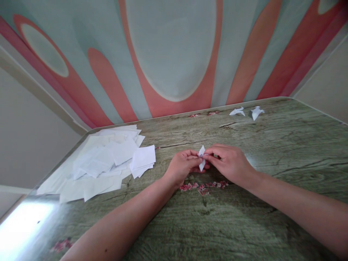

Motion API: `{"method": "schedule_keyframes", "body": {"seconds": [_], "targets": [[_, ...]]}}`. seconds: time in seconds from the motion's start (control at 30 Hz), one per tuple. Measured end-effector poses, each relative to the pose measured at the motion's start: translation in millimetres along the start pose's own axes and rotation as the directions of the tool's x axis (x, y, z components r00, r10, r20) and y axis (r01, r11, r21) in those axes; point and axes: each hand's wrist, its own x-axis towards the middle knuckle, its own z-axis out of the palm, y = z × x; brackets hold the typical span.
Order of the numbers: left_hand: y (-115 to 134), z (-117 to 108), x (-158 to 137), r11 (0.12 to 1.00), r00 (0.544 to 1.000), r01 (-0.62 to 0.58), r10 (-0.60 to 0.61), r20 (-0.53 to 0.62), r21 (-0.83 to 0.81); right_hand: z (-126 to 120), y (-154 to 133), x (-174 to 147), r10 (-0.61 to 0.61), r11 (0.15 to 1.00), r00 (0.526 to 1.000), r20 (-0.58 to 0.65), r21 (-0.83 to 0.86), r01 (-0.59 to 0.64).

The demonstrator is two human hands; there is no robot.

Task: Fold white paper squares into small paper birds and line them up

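A small folded white paper figure (202,165) is held over the middle of the table, its pointed ends sticking up and down between my fingers. My left hand (185,165) pinches it from the left with thumb and fingers. From the other side, my right hand (230,161) has its thumb and fingertips closed on the same folded paper. The fingers partly cover it, so its full shape is hidden. Two finished-looking folded paper birds, one (237,111) beside the other (256,112), sit near the table's far edge at the right.
A spread-out heap of white paper sheets (103,183) covers the table's left part. Next to it lies a smaller stack of square papers (143,160). The wood-patterned tabletop (272,152) meets a red and grey-green patterned panel (174,54) at its far edge.
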Motion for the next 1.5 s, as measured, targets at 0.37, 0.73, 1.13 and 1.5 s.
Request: {"method": "schedule_keyframes", "body": {"seconds": [0.37, 0.73, 1.13, 1.5], "targets": [[11.4, -18.2, 5.1, 0.99, 0.98, 0.134, -0.138, 0.141, 0.037, 0.0, 7.8, 1.2, -0.159, 0.986, 0.986, 0.059, 0.056, 0.156], [8.0, -22.8, 7.2, 0.988, 0.973, 0.143, -0.152, 0.175, 0.065, -8.7, 11.6, 6.6, -0.139, 0.974, 0.978, 0.154, 0.197, 0.108], [12.7, -23.2, 3.6, 0.971, 0.961, 0.182, -0.141, 0.239, -0.158, -8.4, 7.5, 9.5, 0.455, 0.574, 0.789, 0.413, 0.542, -0.614], [5.5, -11.1, 1.2, 0.99, 0.99, 0.037, -0.055, 0.131, 0.133, -5.2, 12.7, 9.6, 0.44, 0.626, 0.802, 0.404, 0.502, -0.597]]}}
